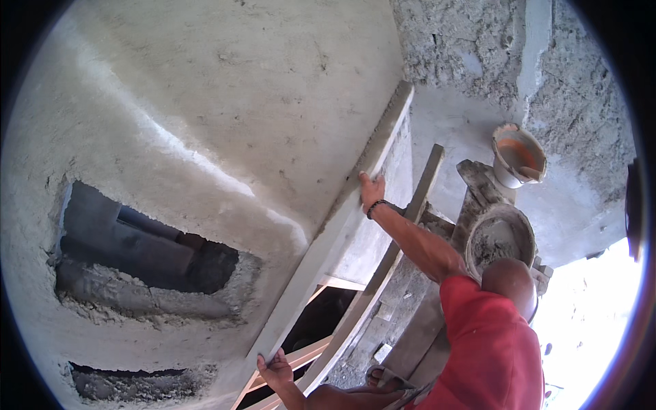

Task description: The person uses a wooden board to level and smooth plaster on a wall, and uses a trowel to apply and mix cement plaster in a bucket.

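Neither of my own hands shows in the head view. A co-worker in a red shirt (488, 345) grips a long, straight board (324, 247) lying slantwise along the plastered wall (273, 89). One of the co-worker's hands (372, 191), with a dark bracelet at the wrist, holds the board's upper part. The other hand (275, 372) is at its lower end. The board's left edge runs along the wall, and grey residue coats its upper edge.
Two rough-edged openings, a larger one (143, 239) and a smaller one (130, 383), break the wall at left. A wooden beam (427, 181) runs beside the board. A round tub (495, 240) of grey mortar and a pale bucket (509, 176) stand by worn planks (403, 301).
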A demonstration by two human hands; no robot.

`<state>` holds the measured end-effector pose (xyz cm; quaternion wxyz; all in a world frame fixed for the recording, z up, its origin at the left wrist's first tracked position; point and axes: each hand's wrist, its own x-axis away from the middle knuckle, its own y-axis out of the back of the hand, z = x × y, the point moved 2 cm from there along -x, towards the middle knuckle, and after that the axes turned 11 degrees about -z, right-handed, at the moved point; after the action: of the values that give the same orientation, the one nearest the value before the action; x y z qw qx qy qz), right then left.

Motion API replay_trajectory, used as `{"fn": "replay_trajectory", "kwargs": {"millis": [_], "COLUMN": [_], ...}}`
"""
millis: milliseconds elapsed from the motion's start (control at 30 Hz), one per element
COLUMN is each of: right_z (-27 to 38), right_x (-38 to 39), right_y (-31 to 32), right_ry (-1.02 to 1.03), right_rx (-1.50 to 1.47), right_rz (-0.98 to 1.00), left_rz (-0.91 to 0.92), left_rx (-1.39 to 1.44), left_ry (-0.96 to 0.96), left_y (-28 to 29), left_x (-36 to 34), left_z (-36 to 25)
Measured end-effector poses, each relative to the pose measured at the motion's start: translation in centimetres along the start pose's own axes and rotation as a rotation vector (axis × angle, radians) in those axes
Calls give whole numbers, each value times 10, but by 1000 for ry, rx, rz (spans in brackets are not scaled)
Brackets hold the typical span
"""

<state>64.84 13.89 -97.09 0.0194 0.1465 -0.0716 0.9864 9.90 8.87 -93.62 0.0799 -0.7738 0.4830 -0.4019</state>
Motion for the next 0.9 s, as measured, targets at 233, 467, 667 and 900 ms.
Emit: {"fn": "replay_trajectory", "kwargs": {"millis": [233,467,667,900], "right_z": [44,46,-36,-71], "right_x": [41,62,5,-36], "right_y": [-6,10,43,31], "right_ry": [232,68,-169,-434], "right_rx": [14,-336,-260,-143], "right_rz": [-1,286,217,239], "left_rz": [138,284,191,25], "left_rx": [46,120,99,-116], "left_ry": [61,137,213,-21], "left_y": [30,44,29,10], "left_x": [-13,6,13,-6], "left_z": [-32,-47,-15,29]}}
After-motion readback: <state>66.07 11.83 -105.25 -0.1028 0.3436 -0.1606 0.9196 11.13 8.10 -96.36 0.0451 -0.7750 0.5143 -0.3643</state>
